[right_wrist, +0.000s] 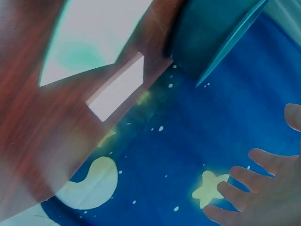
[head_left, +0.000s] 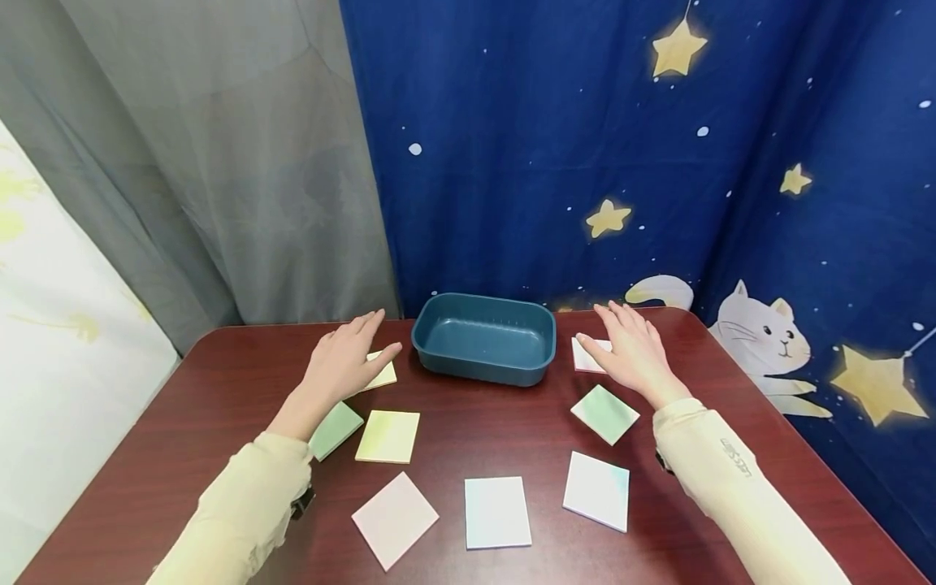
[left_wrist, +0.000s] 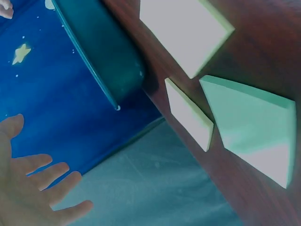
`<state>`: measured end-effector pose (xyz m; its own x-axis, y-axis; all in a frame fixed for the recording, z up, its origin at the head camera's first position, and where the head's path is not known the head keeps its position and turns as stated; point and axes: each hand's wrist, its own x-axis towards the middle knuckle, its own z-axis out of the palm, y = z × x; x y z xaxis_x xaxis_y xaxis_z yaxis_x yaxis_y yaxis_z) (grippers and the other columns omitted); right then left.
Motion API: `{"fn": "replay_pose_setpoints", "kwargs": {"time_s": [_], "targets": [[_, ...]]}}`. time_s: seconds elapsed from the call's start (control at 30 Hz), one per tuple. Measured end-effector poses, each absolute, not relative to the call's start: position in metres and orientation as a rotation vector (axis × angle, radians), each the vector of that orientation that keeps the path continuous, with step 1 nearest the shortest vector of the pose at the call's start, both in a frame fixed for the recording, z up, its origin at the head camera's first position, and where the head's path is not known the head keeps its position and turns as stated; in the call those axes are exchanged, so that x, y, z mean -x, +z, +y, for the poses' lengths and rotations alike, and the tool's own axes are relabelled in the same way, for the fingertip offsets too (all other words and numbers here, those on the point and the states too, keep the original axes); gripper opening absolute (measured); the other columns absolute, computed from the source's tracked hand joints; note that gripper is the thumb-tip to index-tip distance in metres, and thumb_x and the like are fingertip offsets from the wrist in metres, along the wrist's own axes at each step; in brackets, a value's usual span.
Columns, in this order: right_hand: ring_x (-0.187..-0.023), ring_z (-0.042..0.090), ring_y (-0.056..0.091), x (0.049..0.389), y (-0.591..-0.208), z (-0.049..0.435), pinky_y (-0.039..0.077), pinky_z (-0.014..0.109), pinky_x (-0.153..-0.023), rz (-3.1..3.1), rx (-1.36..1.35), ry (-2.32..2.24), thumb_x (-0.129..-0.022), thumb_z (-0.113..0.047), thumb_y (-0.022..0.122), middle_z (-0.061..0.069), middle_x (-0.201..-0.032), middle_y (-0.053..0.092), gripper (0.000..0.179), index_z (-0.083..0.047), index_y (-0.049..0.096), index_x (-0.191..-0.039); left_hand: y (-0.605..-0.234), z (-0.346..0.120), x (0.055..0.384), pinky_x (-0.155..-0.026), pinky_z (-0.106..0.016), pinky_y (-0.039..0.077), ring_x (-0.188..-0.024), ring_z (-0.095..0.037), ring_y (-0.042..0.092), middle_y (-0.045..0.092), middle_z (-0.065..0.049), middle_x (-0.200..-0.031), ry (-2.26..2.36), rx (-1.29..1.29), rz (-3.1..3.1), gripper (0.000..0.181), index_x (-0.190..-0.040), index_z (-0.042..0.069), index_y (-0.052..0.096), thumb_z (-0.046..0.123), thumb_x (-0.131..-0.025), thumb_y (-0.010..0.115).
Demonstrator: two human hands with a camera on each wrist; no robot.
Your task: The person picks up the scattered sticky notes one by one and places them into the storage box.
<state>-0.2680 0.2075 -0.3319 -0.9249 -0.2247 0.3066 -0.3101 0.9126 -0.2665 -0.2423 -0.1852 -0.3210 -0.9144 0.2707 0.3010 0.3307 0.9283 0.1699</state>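
Note:
Both hands hover over the table with fingers extended and nothing in them. In the head view my left hand (head_left: 345,360) is left of a dark teal bin (head_left: 483,370), partly covering a yellow sticky-note pad (head_left: 383,375). A green pad (head_left: 336,429) and another yellow pad (head_left: 388,436) lie below it. My right hand (head_left: 634,351) is right of the bin, overlapping a whitish pad (head_left: 587,355) with a pink edge. Nearer lies a second green pad (head_left: 605,414). The bin's visible inside holds nothing.
Along the near part of the brown table (head_left: 241,390) lie a pink pad (head_left: 395,520), a pale blue pad (head_left: 497,513) and a white-blue pad (head_left: 596,491). Behind the table hang a grey curtain (head_left: 278,179) and a blue starry curtain (head_left: 512,162).

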Motion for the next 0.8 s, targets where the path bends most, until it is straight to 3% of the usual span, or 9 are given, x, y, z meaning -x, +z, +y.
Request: {"fn": "replay_pose_setpoints", "kwargs": {"time_s": [0.37,0.8], "targets": [[-0.122,0.039,0.025,0.298,-0.337,0.175,0.018,0.056,-0.094,-2.851,-0.385,0.482,-0.086,-0.043,0.048,0.023,-0.133,0.032,0.062,-0.001,0.038,-0.131,-0.331,-0.163,0.287,-0.084,-0.051,0.036,-0.112,-0.035,0.043,0.040,-0.019,-0.130,-0.304,0.404,-2.935,0.062,-0.133,0.001,0.036,0.043,-0.088,0.045],[-0.119,0.038,0.031,0.315,-0.363,0.163,0.027,0.055,-0.089,-2.887,-0.370,0.463,-0.086,-0.042,0.048,0.021,-0.130,0.037,0.059,-0.001,0.042,-0.128,-0.353,-0.156,0.305,-0.089,-0.051,0.033,-0.115,-0.035,0.039,0.038,-0.019,-0.132,-0.293,0.390,-3.031,0.063,-0.133,-0.001,0.035,0.042,-0.088,0.047]]}}
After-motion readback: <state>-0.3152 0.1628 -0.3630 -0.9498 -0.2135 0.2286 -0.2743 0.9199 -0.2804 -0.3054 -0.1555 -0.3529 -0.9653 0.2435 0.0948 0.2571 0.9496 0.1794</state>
